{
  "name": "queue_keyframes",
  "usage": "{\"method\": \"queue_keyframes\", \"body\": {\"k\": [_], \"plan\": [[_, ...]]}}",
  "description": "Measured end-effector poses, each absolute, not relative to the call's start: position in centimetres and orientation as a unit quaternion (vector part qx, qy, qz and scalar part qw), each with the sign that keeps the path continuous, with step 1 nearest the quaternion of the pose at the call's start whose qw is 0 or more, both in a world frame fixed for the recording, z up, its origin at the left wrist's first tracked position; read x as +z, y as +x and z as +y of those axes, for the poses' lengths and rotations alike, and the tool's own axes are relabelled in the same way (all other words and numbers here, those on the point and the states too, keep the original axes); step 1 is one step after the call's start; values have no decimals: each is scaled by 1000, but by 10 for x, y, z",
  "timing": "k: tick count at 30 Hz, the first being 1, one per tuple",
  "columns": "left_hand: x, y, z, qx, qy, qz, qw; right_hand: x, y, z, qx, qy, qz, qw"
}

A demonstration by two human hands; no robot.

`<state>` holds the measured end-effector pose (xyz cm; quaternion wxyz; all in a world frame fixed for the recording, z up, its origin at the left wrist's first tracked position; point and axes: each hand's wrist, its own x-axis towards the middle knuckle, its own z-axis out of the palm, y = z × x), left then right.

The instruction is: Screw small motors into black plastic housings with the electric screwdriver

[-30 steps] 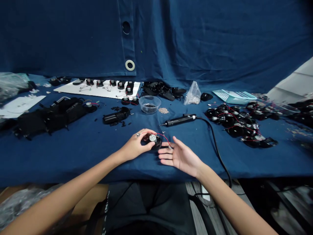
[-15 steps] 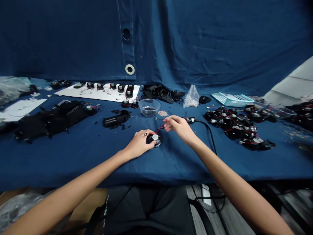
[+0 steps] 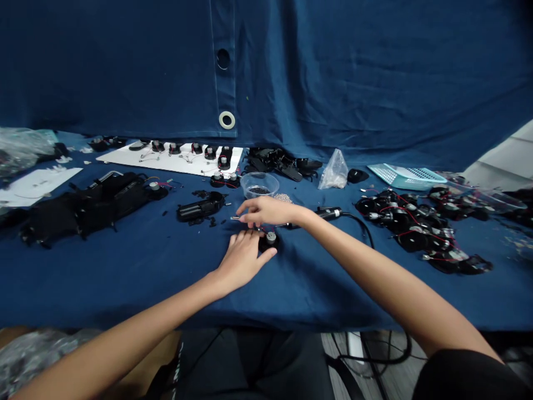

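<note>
My left hand (image 3: 244,261) rests on the cloth, its thumb and fingers around a small round black part with a silver cylinder on top (image 3: 271,239). Above it, my right hand (image 3: 266,212) reaches across to the left. A small silver piece (image 3: 235,218) sticks out at its pinched fingertips; its exact kind is too small to make out. Thin red wire shows near the black part, but its ends are hidden by my hands. Just left of the fingertips lies a black ribbed housing (image 3: 200,207) with small black bits around it.
A black-handled corded tool (image 3: 328,214) lies right of my hands. Behind stand a clear bowl (image 3: 260,183), a pile of tiny beads (image 3: 283,198) and a plastic bag (image 3: 334,171). Wired black parts (image 3: 412,222) heap at right, near a light-blue basket (image 3: 406,178). A white board (image 3: 179,161) holds similar parts.
My right hand has moved left, from pulling the red wire out to the right to above my left hand's fingers. My left hand stays at the black part; the view has shifted slightly.
</note>
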<state>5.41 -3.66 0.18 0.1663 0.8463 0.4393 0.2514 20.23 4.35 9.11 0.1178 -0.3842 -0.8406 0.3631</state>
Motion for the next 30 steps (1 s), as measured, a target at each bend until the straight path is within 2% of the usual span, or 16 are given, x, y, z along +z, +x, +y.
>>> {"method": "queue_keyframes", "body": {"k": [2, 5, 10, 15, 19, 24, 30], "plan": [[0, 44, -46, 257, 861, 406, 169, 96, 218, 66, 331, -414, -837, 138], [-3, 35, -55, 270, 866, 385, 171, 95, 263, 114, 131, -573, -788, 181], [-1, 40, -57, 275, 865, 393, 148, 70, 347, 188, 19, -702, -695, 152], [-1, 44, -55, 284, 859, 398, 152, 39, 380, 230, 15, -734, -671, 103], [-4, 44, -54, 288, 857, 399, 152, 33, 385, 245, -3, -725, -681, 108], [-4, 44, -55, 276, 861, 401, 149, 49, 386, 242, 17, -707, -690, 156], [-3, 43, -54, 282, 860, 398, 151, 78, 385, 187, 166, -679, -662, 271]]}}
